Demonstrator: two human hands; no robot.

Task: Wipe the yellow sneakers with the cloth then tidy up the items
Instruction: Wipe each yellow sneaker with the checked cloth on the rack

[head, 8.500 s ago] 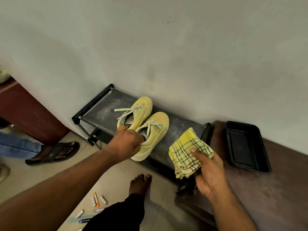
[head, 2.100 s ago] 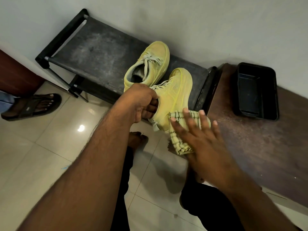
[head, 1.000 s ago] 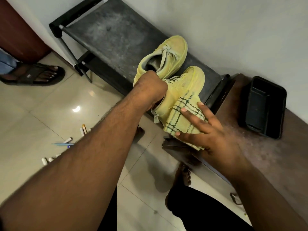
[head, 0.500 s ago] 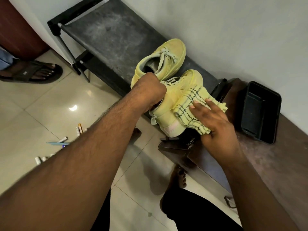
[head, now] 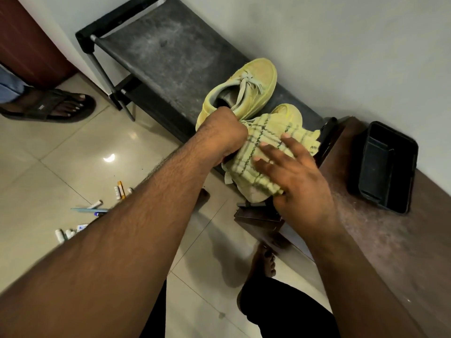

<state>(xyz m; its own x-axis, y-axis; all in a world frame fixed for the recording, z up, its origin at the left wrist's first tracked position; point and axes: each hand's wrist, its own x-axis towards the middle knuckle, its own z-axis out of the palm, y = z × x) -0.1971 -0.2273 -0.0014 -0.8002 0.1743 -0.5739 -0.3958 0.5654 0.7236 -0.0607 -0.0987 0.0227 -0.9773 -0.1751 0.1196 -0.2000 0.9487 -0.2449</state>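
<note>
1. Left hand (head: 225, 132) grips the collar of the nearer yellow suede sneaker (head: 288, 113).
2. Right hand (head: 292, 176), fingers spread, presses the yellow checked cloth (head: 263, 140) onto it.
3. Second yellow sneaker (head: 244, 86) stands just beyond the left hand on the dark counter (head: 166, 50).
4. Black rectangular plastic tray (head: 385, 164), right of the right hand, holds nothing visible.

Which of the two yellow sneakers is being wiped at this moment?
The sneaker nearer the person, gripped by the left hand and draped with the checked cloth. The other sneaker sits untouched behind it, laces showing.
</note>
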